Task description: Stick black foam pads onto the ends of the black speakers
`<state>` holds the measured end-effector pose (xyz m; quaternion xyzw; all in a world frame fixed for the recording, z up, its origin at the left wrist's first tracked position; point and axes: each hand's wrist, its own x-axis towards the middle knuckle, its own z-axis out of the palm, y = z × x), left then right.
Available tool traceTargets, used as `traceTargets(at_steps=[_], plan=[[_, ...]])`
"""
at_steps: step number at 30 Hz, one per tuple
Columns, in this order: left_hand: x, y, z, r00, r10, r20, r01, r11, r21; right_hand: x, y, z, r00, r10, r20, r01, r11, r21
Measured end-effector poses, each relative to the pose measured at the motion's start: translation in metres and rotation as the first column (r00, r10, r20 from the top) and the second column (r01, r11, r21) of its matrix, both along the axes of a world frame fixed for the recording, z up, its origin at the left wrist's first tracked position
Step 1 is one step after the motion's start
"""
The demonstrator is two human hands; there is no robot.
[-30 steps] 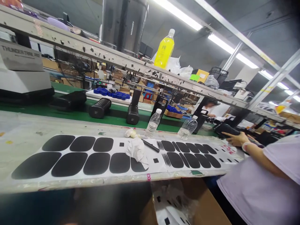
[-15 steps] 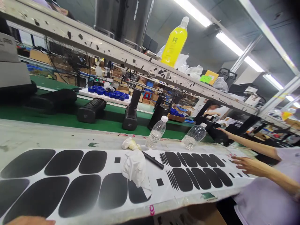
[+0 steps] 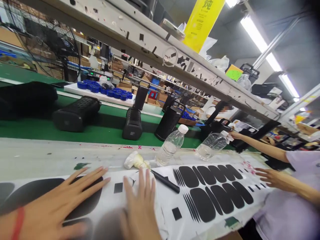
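My left hand (image 3: 67, 200), a red band at its wrist, reaches over the white sheet (image 3: 166, 203) with fingers spread. Beneath it, large black rounded-square pieces (image 3: 37, 190) on the sheet are partly covered. My right hand (image 3: 142, 206) is stretched out with fingers apart, slightly blurred, over the spot where a white cloth lay; whether it touches the cloth is hidden. Just beyond its fingertips lies a black-handled tool (image 3: 165, 180). Near the end of that tool sits a crumpled, yellow-stained white wad (image 3: 135, 160). Smaller black pieces (image 3: 202, 205) fill the sheet farther right.
Two clear bottles (image 3: 172, 145) (image 3: 212, 145) stand and lean behind the sheet. Black speakers (image 3: 76, 114) rest on the green conveyor belt (image 3: 110, 130). Blue rings (image 3: 107, 90) lie on a white board. A shelf beam (image 3: 140, 36) crosses above. A co-worker's arms (image 3: 265, 146) reach in at right.
Both my hands have come into the middle of the view over the sheet; before, only a bit of one hand showed at lower left. The camera has moved closer. The co-worker's far hand now touches a bottle's cap.
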<state>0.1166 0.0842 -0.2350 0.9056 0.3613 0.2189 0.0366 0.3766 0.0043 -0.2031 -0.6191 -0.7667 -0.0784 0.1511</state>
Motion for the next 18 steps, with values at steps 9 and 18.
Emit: traceTargets(at_steps=[9, 18], plan=[[0.047, 0.001, 0.002, 0.988, -0.103, -0.115, 0.102, 0.995, -0.009, 0.069, 0.033, -0.028, 0.975, -0.224, 0.013, 0.219, 0.964, 0.149], [0.035, 0.023, -0.038, 0.982, -0.188, 0.031, 0.190, 0.980, -0.065, 0.069, 0.011, -0.008, 0.902, -0.404, 0.149, 0.369, 0.904, 0.216]])
